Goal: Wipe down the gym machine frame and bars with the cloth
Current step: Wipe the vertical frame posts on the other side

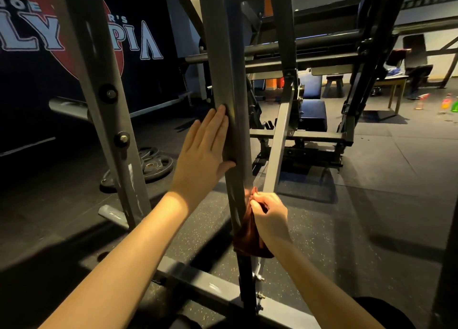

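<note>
So the rubber floor [371, 204] took up most of the view, dark mats with a speckled patch near me. Big dark banner [148, 43] with pale lettering sat up at 10 o'clock. The grey frame [285, 135] filled the middle, and its main post [223, 56] ran from 12 o'clock down to about 6, tilted a bit. A second post [104, 80] with two bolts stood at 9 o'clock from it, and a base bar [210, 289] crossed low at 6, bolted to the main post. A blue seat [312, 113] sat behind the frame at around 1 o'clock, and a table [394, 80] stood further back at 2. Some plates [153, 163] lay flat on the floor at 9 o'clock, between the two posts.

Left hand [203, 150] was flat on the main post's left face, fingers straight and together, pointing up, thumb tip touching the front edge, not gripping anything. Right hand [270, 214] was lower, at 5 o'clock from the left one, fingers curled and bunching the cloth [247, 239] right against the post's right side. The cloth was dark red and hung down from that grip along the post, just above the base bar. A few bottles [446, 103] stood on the floor way off at 3 o'clock, too blurry to read
</note>
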Tool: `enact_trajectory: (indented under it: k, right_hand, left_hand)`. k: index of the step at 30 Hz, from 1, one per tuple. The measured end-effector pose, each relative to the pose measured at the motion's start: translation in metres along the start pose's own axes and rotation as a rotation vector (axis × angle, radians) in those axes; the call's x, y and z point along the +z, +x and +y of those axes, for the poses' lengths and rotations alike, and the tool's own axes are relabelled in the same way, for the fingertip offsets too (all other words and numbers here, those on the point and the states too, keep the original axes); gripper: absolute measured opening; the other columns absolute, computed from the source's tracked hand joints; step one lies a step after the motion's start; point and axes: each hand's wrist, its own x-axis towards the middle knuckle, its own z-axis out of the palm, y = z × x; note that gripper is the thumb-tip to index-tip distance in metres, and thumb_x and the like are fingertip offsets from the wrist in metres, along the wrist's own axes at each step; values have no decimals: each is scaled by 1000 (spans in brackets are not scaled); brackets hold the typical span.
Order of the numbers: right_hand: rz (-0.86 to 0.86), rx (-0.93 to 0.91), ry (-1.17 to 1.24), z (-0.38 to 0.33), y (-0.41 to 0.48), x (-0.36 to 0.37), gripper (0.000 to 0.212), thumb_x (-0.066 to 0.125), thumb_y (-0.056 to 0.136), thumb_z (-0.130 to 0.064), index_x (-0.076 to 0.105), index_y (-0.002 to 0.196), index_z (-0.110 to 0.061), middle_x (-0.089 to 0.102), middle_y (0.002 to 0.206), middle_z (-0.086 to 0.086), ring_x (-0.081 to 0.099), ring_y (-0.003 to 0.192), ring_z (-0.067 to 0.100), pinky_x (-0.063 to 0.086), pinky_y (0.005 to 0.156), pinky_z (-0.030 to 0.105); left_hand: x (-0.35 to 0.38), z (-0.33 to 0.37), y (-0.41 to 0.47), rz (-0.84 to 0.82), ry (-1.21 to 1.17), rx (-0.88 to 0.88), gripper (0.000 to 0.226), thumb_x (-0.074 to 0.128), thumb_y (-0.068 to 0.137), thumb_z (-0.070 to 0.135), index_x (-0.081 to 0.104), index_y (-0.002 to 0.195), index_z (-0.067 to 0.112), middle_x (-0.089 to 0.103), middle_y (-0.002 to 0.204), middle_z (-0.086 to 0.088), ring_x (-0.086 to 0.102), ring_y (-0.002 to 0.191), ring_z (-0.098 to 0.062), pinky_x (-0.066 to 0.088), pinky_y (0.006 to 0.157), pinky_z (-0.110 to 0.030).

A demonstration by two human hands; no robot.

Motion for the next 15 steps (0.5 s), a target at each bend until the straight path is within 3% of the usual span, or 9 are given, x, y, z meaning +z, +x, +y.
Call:
enact_trajectory:
  k: [2, 3, 5, 7, 11, 13, 15]
  right_hand:
    - [-97, 147, -12, 3, -2, -2, 14, 56, 96, -14, 67, 103, -12, 58, 99, -6, 53, 88, 3, 46, 97, 23]
    - [-118, 158, -28, 1, 0, -4, 12, 55, 96, -14, 67, 100, -14, 57, 98, -6, 53, 89, 6, 46, 95, 21]
    - [-104, 94, -27, -11, 7, -8, 10, 57, 95, -14, 67, 97, -16, 58, 96, -6, 54, 91, 7, 40, 83, 5]
    - [-24, -18, -14, -26, 15, -10, 15, 61, 94, -16, 68, 107, -14, 58, 99, -10, 52, 89, -1, 36, 74, -3]
    - [72, -188, 49, -19, 17, -7, 20, 64, 91, -17, 68, 111, -14, 60, 109, -13, 52, 95, -10, 42, 85, 4]
    - [-48, -14, 65, 4, 5, -5, 15, 61, 94, -13, 67, 106, -15, 61, 104, -12, 55, 97, -5, 45, 93, 12]
    - [-162, 182, -10, 24, -9, -3, 15, 58, 96, -16, 67, 108, -15, 57, 99, -10, 58, 99, 8, 45, 81, 11]
  left_hand:
    - [6, 9, -18, 1, -30, -18, 93, 85, 68, 27, 36, 143, 2, 39, 150, -19, 35, 138, -35, 21, 112, -54]
    - [10, 13, -30, -16, -43, -22, 93, 85, 67, 27, 36, 143, 3, 38, 150, -18, 33, 138, -33, 21, 112, -54]
    - [21, 21, -57, -83, -62, -34, 99, 86, 67, 30, 30, 145, 6, 31, 154, -14, 27, 142, -29, 19, 117, -50]
    - [32, 27, -77, -156, -89, -69, 106, 87, 65, 31, 26, 148, 8, 26, 156, -12, 24, 144, -28, 15, 120, -44]
    - [47, 40, -84, -164, -123, -134, 116, 90, 60, 32, 22, 150, 6, 24, 157, -14, 21, 145, -29, 14, 121, -42]
    - [51, 44, -83, -168, -90, -151, 122, 91, 56, 37, 21, 149, 3, 22, 156, -15, 26, 143, -33, 21, 118, -48]
    - [55, 44, -82, -167, -79, -157, 122, 92, 54, 39, 22, 148, 3, 21, 154, -15, 28, 141, -34, 23, 111, -55]
